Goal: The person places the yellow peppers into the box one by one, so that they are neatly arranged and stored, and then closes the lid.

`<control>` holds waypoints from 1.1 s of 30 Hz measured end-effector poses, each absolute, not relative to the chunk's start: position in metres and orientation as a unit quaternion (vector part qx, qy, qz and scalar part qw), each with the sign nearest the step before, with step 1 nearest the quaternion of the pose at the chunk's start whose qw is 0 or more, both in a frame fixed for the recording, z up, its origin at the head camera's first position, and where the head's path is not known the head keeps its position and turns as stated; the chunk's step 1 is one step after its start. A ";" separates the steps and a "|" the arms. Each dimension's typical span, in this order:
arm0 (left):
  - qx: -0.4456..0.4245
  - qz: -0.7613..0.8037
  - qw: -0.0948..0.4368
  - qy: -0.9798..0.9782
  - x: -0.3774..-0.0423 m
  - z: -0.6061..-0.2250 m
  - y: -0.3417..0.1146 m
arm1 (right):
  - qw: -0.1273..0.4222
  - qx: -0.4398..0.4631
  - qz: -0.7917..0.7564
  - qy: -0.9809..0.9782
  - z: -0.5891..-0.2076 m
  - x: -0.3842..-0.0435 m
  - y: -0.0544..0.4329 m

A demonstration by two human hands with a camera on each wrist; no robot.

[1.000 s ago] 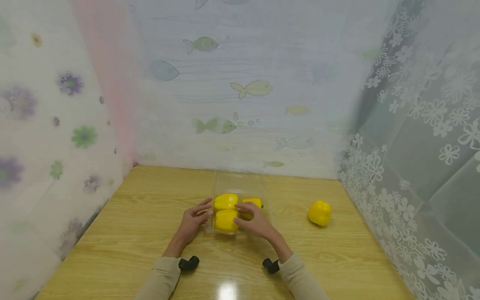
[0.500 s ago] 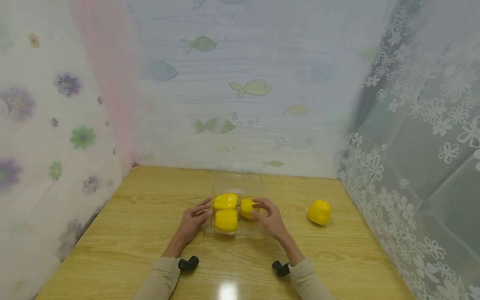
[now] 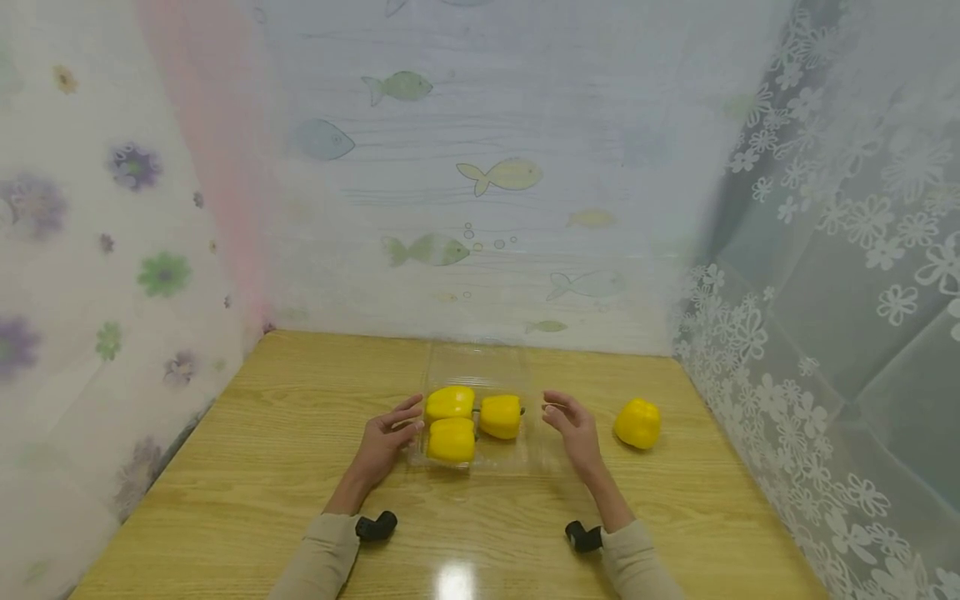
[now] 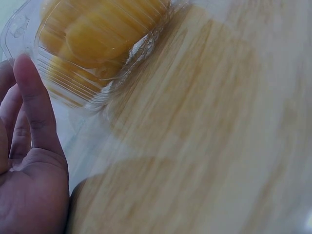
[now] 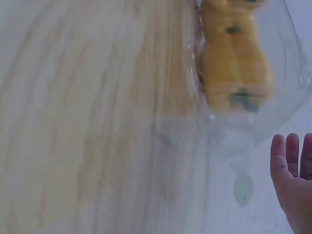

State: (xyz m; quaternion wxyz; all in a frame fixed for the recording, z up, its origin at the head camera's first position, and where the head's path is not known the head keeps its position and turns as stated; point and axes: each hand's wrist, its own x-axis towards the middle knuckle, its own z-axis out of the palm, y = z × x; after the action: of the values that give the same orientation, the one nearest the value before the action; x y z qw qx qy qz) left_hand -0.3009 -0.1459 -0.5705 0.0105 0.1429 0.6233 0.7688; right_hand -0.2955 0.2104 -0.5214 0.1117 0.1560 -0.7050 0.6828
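In the head view, a person's left hand (image 3: 386, 442) lies beside the near wall of a clear, hinged plastic container (image 3: 513, 454), its fingers loosely extended and grasping nothing. Just past those fingertips, inside the container, sit two glossy yellow bell peppers, a farther one (image 3: 450, 403) and a nearer one (image 3: 452, 440). A third yellow bell pepper (image 3: 500, 417) lies inside too, on the side toward the right hand (image 3: 573, 429). That hand's fingers are released, slightly bent, just outside the container. A fourth, rounded yellow bell pepper (image 3: 637, 423) lies outside, to the right of the right fingers on the wood-grained desk (image 3: 322, 383). The clear lid (image 3: 480, 367) leans back beyond both hands' fingers. This loose pepper could roll off sideways if the right hand knocked it with the knuckles.

In the left wrist view, a fingertip meets the container's rim; with only this light contact, the container could slide if pushed from the far side.

In the right wrist view, blurred, the fingers hold nothing near the container's edge; catching that flimsy rim could tilt it and shift the peppers.
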 end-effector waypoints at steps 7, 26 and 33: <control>0.143 0.772 0.010 0.619 -0.301 -0.570 -0.145 | 0.149 0.109 0.650 -0.737 -0.520 -0.296 0.236; 0.142 0.769 0.010 0.623 -0.301 -0.570 -0.146 | 0.282 0.044 0.646 -0.708 -0.479 -0.282 0.295; 0.141 0.767 0.009 0.626 -0.301 -0.572 -0.146 | 0.300 0.030 0.632 -0.714 -0.484 -0.298 0.328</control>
State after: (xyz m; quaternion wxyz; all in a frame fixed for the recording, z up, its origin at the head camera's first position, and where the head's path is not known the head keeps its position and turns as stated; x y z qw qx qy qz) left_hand -0.3011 -0.1459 -0.5716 0.0093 0.1407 0.6262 0.7668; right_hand -0.2983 0.3277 -0.4844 0.3001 0.0304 -0.7143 0.6316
